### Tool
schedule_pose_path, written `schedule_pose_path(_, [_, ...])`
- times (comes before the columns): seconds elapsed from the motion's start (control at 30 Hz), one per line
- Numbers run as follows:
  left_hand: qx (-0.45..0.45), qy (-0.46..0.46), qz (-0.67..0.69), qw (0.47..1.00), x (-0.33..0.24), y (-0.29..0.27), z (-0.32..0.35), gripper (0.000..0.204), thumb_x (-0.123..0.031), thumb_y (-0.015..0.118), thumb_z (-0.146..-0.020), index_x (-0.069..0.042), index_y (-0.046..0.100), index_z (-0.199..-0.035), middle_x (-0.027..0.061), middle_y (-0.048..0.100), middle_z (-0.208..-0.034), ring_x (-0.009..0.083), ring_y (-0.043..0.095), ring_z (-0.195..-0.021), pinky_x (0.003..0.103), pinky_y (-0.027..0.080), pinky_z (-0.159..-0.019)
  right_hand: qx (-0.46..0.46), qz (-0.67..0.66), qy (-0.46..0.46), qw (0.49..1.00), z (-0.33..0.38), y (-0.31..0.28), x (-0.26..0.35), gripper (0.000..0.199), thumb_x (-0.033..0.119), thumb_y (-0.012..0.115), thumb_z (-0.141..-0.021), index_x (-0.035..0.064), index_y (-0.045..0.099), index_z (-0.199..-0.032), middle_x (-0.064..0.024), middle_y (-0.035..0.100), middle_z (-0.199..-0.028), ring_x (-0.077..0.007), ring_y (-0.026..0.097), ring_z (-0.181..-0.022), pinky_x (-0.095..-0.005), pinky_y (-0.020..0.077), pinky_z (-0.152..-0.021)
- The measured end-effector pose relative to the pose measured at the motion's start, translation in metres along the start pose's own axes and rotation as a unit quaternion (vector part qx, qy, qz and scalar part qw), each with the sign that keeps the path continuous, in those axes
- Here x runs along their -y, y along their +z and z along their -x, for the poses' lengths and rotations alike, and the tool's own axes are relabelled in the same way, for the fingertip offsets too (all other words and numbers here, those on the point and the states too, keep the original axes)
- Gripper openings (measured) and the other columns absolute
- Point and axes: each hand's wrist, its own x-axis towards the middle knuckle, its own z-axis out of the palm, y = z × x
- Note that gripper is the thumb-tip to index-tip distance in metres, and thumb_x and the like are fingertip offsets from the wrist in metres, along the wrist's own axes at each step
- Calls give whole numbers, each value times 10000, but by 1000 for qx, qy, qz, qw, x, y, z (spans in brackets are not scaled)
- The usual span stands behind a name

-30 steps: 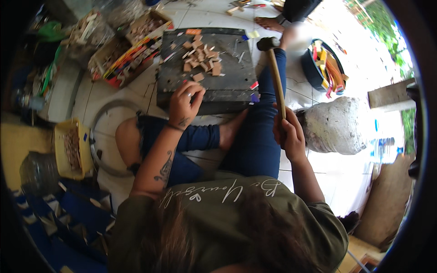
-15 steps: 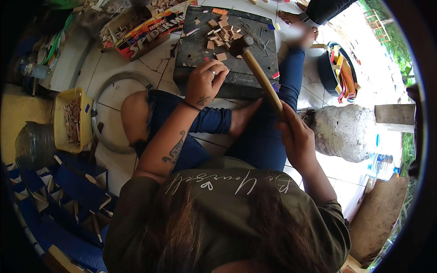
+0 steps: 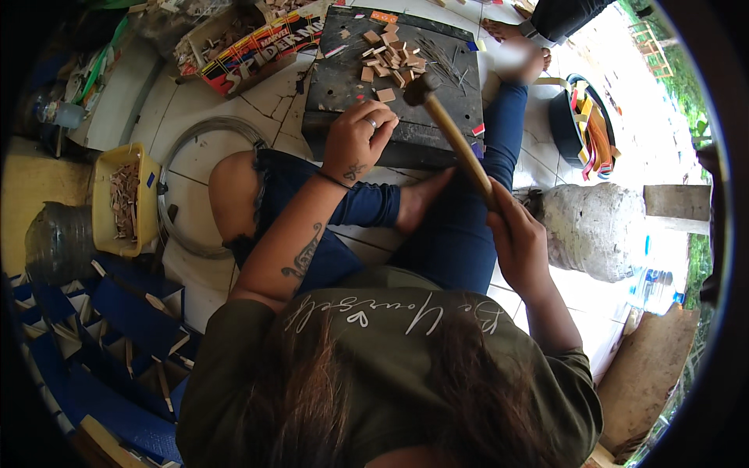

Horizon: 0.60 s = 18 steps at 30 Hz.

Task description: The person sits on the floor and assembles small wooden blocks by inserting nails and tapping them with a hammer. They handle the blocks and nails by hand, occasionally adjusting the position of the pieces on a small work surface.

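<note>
Hammer [image 3: 452,132] work sits in the upper middle of the frame, but starting at far left, a yellow tub [image 3: 123,199] of wood scraps stands on the tiles beside a wire coil [image 3: 183,144]. Next, the left hand [image 3: 357,140] rests curled on the dark work board [image 3: 343,74], pinching something too small to tell. Small wooden blocks [image 3: 390,56] lie above it. Right of centre, the right hand [image 3: 516,238] is closed around the hammer's wooden handle, head just over the board.
</note>
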Motion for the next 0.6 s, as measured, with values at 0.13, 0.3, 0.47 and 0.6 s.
schedule_pose_path(0.13, [-1, 1, -14, 1000, -2, 0, 1, 51, -40, 688, -813, -36, 649, -845, 87, 656, -873, 277, 651, -805, 355, 519, -719, 26, -5, 15, 1000, 0, -2, 1, 411, 42, 558, -915, 35, 516, -1324, -231, 645, -1069, -377, 662, -942, -389, 525, -793])
schedule_pose_path(0.3, [-23, 15, -11, 1000, -3, 3, 1, 45, -51, 673, -813, -44, 629, -820, 71, 624, -845, 278, 619, -794, 381, 500, -705, 5, -17, 16, 1000, 0, -1, 1, 408, 44, 555, -918, 37, 518, -1324, -234, 646, -1061, -380, 661, -940, -387, 524, -787])
schedule_pose_path(0.47, [-23, 13, -27, 999, -5, 3, 2, 41, -57, 672, -815, -45, 634, -827, 73, 622, -841, 277, 616, -789, 380, 500, -703, 20, -17, 19, 999, -1, 2, -2, 411, 49, 556, -918, 41, 515, -1327, -235, 643, -1064, -386, 658, -938, -393, 523, -779])
schedule_pose_path(0.6, [-23, 8, -28, 999, -6, 3, 2, 39, -59, 672, -816, -44, 638, -826, 74, 622, -841, 275, 617, -786, 380, 501, -702, 11, -9, 7, 1000, 1, 2, -4, 420, 49, 559, -916, 43, 510, -1333, -234, 643, -1061, -385, 659, -932, -397, 524, -768])
